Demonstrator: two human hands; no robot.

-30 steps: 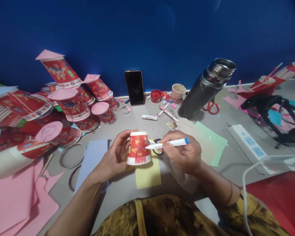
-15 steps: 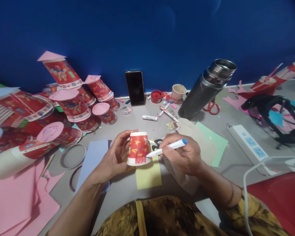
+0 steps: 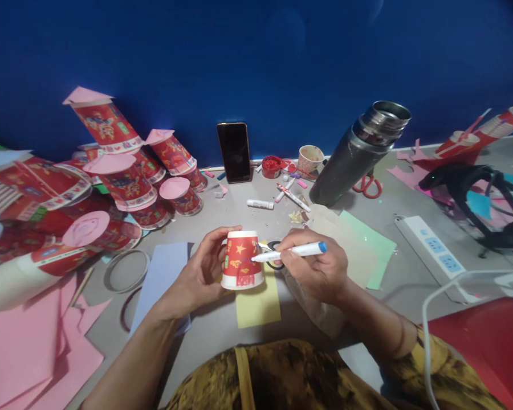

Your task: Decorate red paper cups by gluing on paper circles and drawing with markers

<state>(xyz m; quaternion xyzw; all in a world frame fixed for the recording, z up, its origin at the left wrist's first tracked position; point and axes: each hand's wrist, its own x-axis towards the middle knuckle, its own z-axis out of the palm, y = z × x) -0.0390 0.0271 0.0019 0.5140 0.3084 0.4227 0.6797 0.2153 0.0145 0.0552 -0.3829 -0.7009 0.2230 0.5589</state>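
Observation:
My left hand (image 3: 205, 267) grips a red paper cup (image 3: 241, 253) upside down, its white rim at the bottom and gold stars on its side. Red marks cover part of the rim's front. In my right hand (image 3: 314, 265) is a white marker with a blue end (image 3: 290, 251), its tip at the cup's right side, about mid-height. Beneath the cup lies a yellow paper sheet (image 3: 259, 307). Black-handled scissors (image 3: 275, 253) lie behind the marker, partly hidden by it and my right hand.
Stacked red cups with pink paper tops (image 3: 128, 182) stand at left, near pink sheets (image 3: 21, 347) and blue paper (image 3: 162, 279). A phone (image 3: 234, 152), loose markers (image 3: 260, 204) and a dark flask (image 3: 354, 156) are behind. A power strip (image 3: 436, 250) lies at right.
The marker has moved up from near the cup's lower rim to its middle and lies closer to level. The cup stays in my left hand, almost unmoved.

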